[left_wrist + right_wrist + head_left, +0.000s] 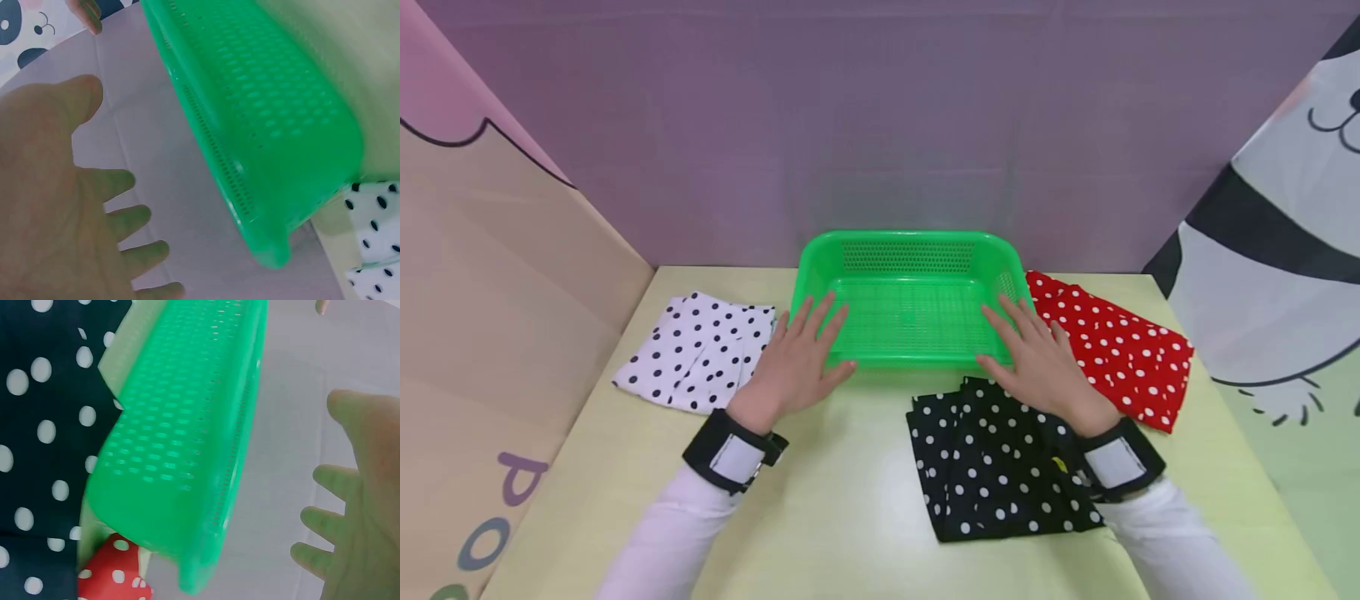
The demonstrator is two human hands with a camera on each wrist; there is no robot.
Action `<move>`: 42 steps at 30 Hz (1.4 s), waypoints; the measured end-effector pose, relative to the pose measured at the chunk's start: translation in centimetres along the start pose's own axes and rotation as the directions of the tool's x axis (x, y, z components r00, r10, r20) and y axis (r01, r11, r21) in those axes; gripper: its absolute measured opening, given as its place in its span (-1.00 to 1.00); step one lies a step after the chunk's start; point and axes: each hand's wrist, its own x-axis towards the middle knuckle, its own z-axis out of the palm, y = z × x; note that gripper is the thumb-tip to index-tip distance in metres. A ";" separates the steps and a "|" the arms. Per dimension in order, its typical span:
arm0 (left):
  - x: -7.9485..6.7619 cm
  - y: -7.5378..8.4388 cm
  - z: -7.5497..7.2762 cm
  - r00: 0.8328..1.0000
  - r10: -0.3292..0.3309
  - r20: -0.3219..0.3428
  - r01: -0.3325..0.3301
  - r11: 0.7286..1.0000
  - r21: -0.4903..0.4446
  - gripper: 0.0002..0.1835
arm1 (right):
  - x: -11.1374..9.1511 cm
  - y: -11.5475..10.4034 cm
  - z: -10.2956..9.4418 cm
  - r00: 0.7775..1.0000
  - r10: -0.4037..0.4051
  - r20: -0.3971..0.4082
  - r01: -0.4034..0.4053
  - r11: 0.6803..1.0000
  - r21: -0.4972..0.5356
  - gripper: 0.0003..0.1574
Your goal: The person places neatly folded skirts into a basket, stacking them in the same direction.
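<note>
A green plastic basket (910, 318) with perforated walls stands at the back of the table, nothing inside it. Over its near left corner my left hand (797, 354) is held with fingers straight and spread. My right hand (1043, 367) does the same near the right corner. Both wrist views show each palm apart from the basket wall (275, 119), holding nothing. Left of the basket lies a folded white cloth with black dots (700, 350). A black cloth with white dots (985, 475) lies in front, partly hidden under my right hand and wrist. On the right is a folded red cloth with white dots (1123, 354).
The pale table (827, 517) runs back to a purple-grey fabric backdrop (902, 125). A beige printed panel (497, 275) borders the left side. On the right hangs a panel with a panda print (1285, 267). Black straps circle both wrists.
</note>
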 end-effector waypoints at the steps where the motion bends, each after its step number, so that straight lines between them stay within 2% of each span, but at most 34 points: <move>1: -0.1 0.0 0.2 1.000 0.003 -0.010 -0.003 1.000 0.000 -0.18 | -0.2 0.1 0.2 1.000 -0.001 -0.007 0.001 1.000 0.000 -0.12; 8: -0.7 0.9 2.1 0.996 0.033 -0.078 -0.032 0.999 0.014 -0.20 | -1.6 0.8 1.7 0.996 -0.019 -0.082 0.018 1.000 -0.009 -0.13; 13: -1.1 2.0 3.2 0.992 0.065 -0.112 -0.064 0.998 0.008 -0.22 | -3.1 1.5 2.3 0.992 -0.001 -0.129 0.003 1.000 0.011 -0.13; 19: -1.5 3.5 4.3 0.985 0.101 -0.137 -0.101 0.995 0.011 -0.23 | -4.9 2.3 2.9 0.990 0.065 -0.127 -0.061 0.998 0.034 -0.07; 26: -1.8 5.0 5.5 0.969 0.175 -0.175 -0.178 0.984 -0.002 -0.25 | -6.6 3.1 3.3 0.989 0.104 -0.109 -0.100 0.994 0.042 -0.05; 30: -1.8 5.9 6.3 0.964 0.209 -0.162 -0.213 0.977 -0.003 -0.26 | -7.4 3.5 3.6 0.988 0.124 -0.088 -0.121 0.992 0.040 -0.06; 36: -1.6 7.7 7.9 0.963 0.255 -0.084 -0.257 0.966 -0.022 -0.30 | -8.7 4.5 4.1 0.987 0.134 -0.087 -0.132 0.991 0.036 -0.12; 42: -1.5 9.6 9.2 0.945 0.328 -0.015 -0.328 0.944 -0.043 -0.32 | -10.2 5.7 4.7 0.975 0.199 -0.101 -0.198 0.980 0.018 -0.30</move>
